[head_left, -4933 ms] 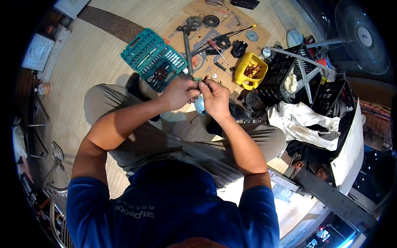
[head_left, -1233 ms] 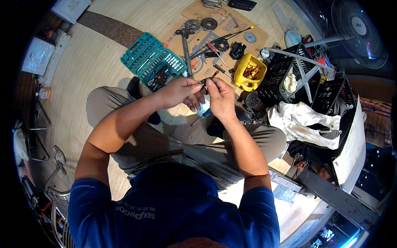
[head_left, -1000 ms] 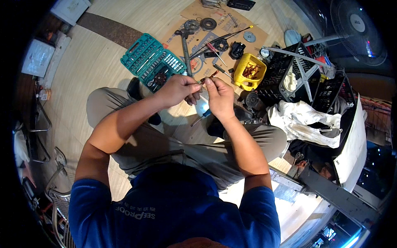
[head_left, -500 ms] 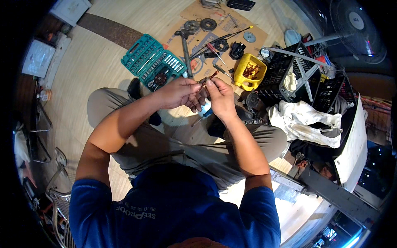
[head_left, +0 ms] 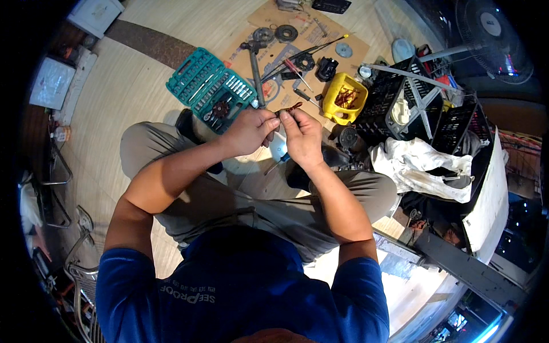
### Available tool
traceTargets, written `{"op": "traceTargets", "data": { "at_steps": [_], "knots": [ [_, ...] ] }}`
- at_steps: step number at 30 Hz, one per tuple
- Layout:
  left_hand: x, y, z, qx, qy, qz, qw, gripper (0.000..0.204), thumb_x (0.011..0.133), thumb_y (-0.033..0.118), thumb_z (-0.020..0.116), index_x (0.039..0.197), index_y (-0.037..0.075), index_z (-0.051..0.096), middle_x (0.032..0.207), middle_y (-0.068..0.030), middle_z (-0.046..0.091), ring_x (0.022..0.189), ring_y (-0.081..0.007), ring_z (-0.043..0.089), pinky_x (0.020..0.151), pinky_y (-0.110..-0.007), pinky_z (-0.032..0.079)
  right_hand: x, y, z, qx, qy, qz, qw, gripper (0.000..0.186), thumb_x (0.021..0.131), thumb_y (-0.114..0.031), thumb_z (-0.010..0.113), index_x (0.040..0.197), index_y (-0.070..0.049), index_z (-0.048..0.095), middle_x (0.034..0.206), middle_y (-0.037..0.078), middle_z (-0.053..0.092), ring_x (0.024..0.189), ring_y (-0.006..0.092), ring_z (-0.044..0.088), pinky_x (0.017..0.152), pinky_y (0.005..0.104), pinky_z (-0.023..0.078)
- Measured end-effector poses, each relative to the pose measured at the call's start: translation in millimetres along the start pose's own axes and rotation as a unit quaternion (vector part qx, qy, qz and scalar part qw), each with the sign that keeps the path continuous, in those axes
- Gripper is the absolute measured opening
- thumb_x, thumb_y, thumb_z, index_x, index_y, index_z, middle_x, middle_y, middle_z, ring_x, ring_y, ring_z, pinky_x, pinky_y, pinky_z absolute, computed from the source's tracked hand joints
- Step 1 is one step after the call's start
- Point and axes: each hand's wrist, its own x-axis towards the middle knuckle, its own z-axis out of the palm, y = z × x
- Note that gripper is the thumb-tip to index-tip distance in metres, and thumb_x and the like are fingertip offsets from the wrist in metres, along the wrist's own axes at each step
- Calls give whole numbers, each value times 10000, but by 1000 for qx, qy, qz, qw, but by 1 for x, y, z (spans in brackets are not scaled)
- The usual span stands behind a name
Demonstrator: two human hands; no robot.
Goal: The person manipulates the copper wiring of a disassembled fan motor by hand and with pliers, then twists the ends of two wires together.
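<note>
My left hand (head_left: 249,132) and my right hand (head_left: 304,138) meet in front of me, above my crossed legs. Both are closed in a pinch on a small dark piece with reddish-brown wire (head_left: 295,106), whose looped end sticks out beyond my right thumb. The rest of the piece is hidden by my fingers. Just past my right hand lies a screwdriver with a dark handle (head_left: 300,93). A cut-open yellow jug (head_left: 360,103) to the right holds copper-coloured scraps (head_left: 346,98). Below my hands, a blue-handled screwdriver (head_left: 284,157) lies by a pale round object.
At left, a green socket set case (head_left: 186,71) lies open. Cardboard (head_left: 274,23) ahead carries a long metal shaft (head_left: 256,74), round metal parts (head_left: 286,34) and a red screwdriver (head_left: 291,67). Black crates (head_left: 380,94), a white cloth (head_left: 423,166) and a fan (head_left: 486,34) stand rightward.
My left fingers, spread below the piece before, are now curled in. The wire's looped end shows more clearly beyond my right thumb. The things on the floor look unmoved.
</note>
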Motion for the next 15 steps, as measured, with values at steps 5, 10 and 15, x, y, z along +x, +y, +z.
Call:
{"op": "traceTargets", "data": {
  "at_steps": [5,10,15],
  "knots": [
    [6,-10,-15,-170,-100,-12,980,245,960,180,500,823,-3,589,710,-66,620,593,-145,612,549,-276,498,5,0,-2,127,-33,41,990,182,906,-122,604,788,16,607,633,8,529,623,64,441,564,244,401],
    [6,-14,-9,-142,-30,-13,989,221,926,177,555,884,-27,631,729,-93,642,628,-162,635,590,-306,511,3,3,3,17,26,-14,999,172,901,-127,609,803,15,618,629,26,548,610,72,448,557,254,406],
    [0,-6,-3,117,92,39,988,230,886,190,602,882,-30,667,726,-140,659,654,-177,654,614,-328,507,0,-5,7,-63,27,20,997,210,926,-156,586,826,27,616,649,-2,539,644,58,448,584,248,407]
  ]
}}
